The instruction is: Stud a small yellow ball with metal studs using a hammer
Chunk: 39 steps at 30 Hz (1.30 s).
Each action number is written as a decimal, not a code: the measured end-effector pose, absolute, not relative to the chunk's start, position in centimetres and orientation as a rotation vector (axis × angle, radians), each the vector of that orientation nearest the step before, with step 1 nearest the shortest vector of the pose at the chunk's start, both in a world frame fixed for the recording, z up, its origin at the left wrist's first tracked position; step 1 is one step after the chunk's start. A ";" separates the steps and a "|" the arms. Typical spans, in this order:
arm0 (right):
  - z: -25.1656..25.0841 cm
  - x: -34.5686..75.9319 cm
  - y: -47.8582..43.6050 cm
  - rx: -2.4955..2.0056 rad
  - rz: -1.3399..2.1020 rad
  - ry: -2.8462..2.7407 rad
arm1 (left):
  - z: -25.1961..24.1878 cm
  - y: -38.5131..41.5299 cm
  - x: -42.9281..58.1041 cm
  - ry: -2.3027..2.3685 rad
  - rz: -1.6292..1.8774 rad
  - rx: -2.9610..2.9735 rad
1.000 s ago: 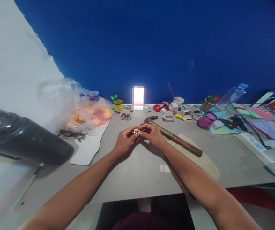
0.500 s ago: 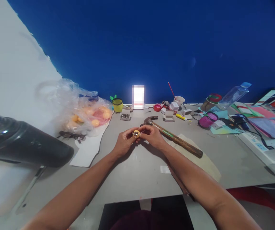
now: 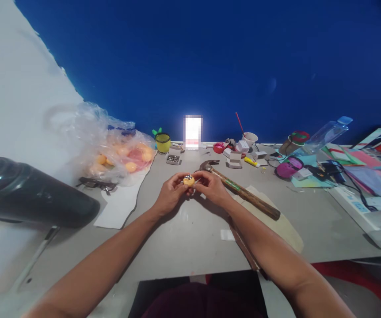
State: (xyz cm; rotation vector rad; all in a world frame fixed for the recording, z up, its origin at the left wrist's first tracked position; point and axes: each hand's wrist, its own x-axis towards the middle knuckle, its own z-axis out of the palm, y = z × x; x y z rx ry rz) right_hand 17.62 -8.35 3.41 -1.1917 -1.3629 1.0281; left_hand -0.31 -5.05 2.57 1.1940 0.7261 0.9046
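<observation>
Between my hands, above the table's middle, is a small yellow-orange ball (image 3: 188,181) with shiny metal studs over its top. My left hand (image 3: 172,193) is closed around its left side, thumb against the lower edge. My right hand (image 3: 209,186) pinches at the right side of the ball, its fingertips touching it; whether another small thing is between those fingers I cannot tell. Just behind and right of my hands lies a claw hammer (image 3: 246,194), head away from me. A small open box (image 3: 173,159) of shiny metal pieces stands beyond my left hand.
On the left are a plastic bag (image 3: 124,150) of orange balls, glasses (image 3: 97,184) and a large dark cylinder (image 3: 34,190). A yellow mesh cup (image 3: 162,143), white cup (image 3: 250,139), open box (image 3: 234,161) and yellow tube (image 3: 252,162) stand behind. A power strip (image 3: 352,205) lies right.
The ball has turned in my fingers: its studs faced me before, and now they sit on top with more plain orange surface showing. My hands stay in nearly the same place.
</observation>
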 end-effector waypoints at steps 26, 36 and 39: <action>3.6 17.3 -8.6 -1.120 1.152 -1.181 | 2.8 -5.1 -0.8 0.804 1.001 1.348; 3.1 17.6 -8.2 -1.122 1.173 -1.199 | 3.0 -5.2 -0.8 0.841 1.032 1.417; 2.9 17.9 -8.1 -1.117 1.276 -1.136 | 3.2 -5.2 -0.9 0.808 0.971 1.391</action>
